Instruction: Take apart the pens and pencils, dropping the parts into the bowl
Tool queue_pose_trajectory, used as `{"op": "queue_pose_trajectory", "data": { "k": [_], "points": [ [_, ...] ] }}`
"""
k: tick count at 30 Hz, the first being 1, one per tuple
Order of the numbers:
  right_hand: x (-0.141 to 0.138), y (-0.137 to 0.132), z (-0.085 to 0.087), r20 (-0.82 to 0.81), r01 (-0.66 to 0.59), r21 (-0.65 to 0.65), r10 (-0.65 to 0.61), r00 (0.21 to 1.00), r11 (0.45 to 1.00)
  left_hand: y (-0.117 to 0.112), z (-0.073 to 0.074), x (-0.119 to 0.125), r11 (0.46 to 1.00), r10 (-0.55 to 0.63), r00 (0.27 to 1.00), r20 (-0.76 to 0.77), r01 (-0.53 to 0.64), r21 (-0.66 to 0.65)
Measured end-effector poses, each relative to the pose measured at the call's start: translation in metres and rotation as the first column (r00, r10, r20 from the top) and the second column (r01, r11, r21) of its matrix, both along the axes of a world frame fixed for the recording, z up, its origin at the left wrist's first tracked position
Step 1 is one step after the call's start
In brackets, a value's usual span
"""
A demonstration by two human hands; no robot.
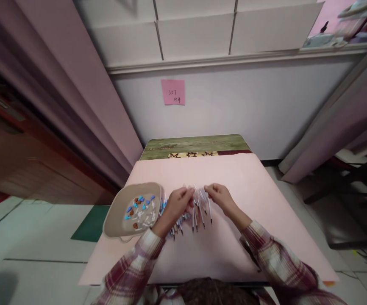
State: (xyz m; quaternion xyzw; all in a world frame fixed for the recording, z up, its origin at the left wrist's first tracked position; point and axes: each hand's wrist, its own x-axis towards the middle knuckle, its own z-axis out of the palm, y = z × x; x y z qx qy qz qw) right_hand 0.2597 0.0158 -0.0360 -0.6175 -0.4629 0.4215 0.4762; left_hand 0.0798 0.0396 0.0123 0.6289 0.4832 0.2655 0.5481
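Observation:
My left hand is closed on a piece of clear plastic above the pink tabletop. My right hand pinches the right side of what looks like the same plastic; its exact outline is blurred. Several slim pens with dark pointed tips lie just below and between my hands, tips towards me. More pens lie in a heap under my left wrist, partly hidden by it. Left of that hand stands a beige basin holding small blue, brown and white pieces.
A pink sheet covers the table, and a green patterned strip shows at its far end. Behind it is a white wall with a pink note. Curtains hang on both sides. A dark object lies by my right forearm.

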Motion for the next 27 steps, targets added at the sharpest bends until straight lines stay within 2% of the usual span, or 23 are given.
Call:
{"op": "queue_pose_trajectory", "data": {
  "k": [2, 3, 4, 6, 9, 11, 14, 18, 21, 24, 27],
  "points": [
    [0.002, -0.028, -0.033, 0.052, 0.036, -0.020, -0.035, 0.998, 0.999, -0.025, -0.030, -0.022, 0.999, 0.046, 0.996, -0.080, -0.048, -0.016],
    [0.002, -0.042, -0.045, 0.089, 0.050, -0.025, -0.047, 0.995, 0.998, -0.038, -0.043, -0.032, 0.996, 0.067, 0.993, -0.099, -0.073, -0.059],
    [0.001, -0.054, -0.054, 0.191, 0.069, -0.007, -0.067, 0.979, 0.998, -0.051, -0.056, -0.040, 0.989, 0.084, 0.991, -0.100, -0.095, -0.110],
    [-0.003, -0.075, -0.062, 0.347, 0.064, 0.007, -0.063, 0.936, 0.998, -0.074, -0.075, -0.053, 0.970, 0.125, 0.987, -0.103, -0.143, -0.199],
    [-0.012, -0.088, -0.060, 0.472, 0.035, 0.000, -0.031, 0.881, 0.999, -0.095, -0.088, -0.060, 0.945, 0.153, 0.983, -0.103, -0.176, -0.276],
    [-0.018, -0.087, -0.054, 0.519, 0.006, -0.014, 0.002, 0.855, 1.000, -0.097, -0.088, -0.061, 0.944, 0.152, 0.983, -0.104, -0.175, -0.279],
    [-0.024, -0.080, -0.049, 0.580, -0.024, -0.077, 0.065, 0.812, 0.997, -0.092, -0.084, -0.060, 0.965, 0.130, 0.985, -0.111, -0.152, -0.215],
    [-0.029, -0.074, -0.049, 0.628, -0.029, -0.181, 0.138, 0.766, 0.983, -0.087, -0.084, -0.060, 0.983, 0.113, 0.985, -0.134, -0.131, -0.132],
    [-0.032, -0.072, -0.051, 0.631, -0.030, -0.208, 0.157, 0.760, 0.978, -0.083, -0.082, -0.057, 0.987, 0.113, 0.984, -0.135, -0.127, -0.099],
    [-0.033, -0.069, -0.052, 0.636, -0.026, -0.226, 0.168, 0.753, 0.974, -0.069, -0.071, -0.051, 0.994, 0.111, 0.979, -0.170, -0.106, 0.039],
    [-0.033, -0.066, -0.054, 0.644, -0.026, -0.244, 0.182, 0.743, 0.969, -0.049, -0.056, -0.041, 0.976, 0.108, 0.953, -0.285, -0.047, 0.213]
  ]
}}
